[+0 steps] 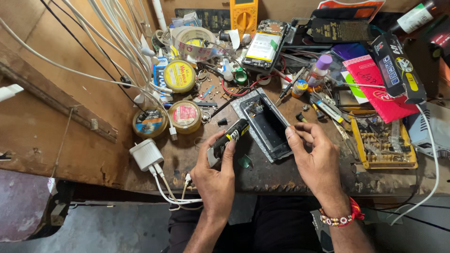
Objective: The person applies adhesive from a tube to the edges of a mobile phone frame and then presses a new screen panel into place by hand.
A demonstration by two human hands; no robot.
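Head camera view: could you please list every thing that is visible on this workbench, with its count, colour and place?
Opened phone frame: one, black, bench centre, on a grey mat.
Small tube: one, black with yellow, in the left hand.
Round tins: three, yellow lids, left of the frame.
Wall charger: one, white, front left edge.
Cables: several, white, upper left.
Multimeter: one, orange-yellow, top centre.
Tape roll: one, pale, top centre-left.
Phone board with battery: one, top centre.
Bit tray: one, yellow, right.
Booklet: one, red, right.
Left hand: grips the tube.
Right hand: fingertips at the frame's right edge; beaded wristband.
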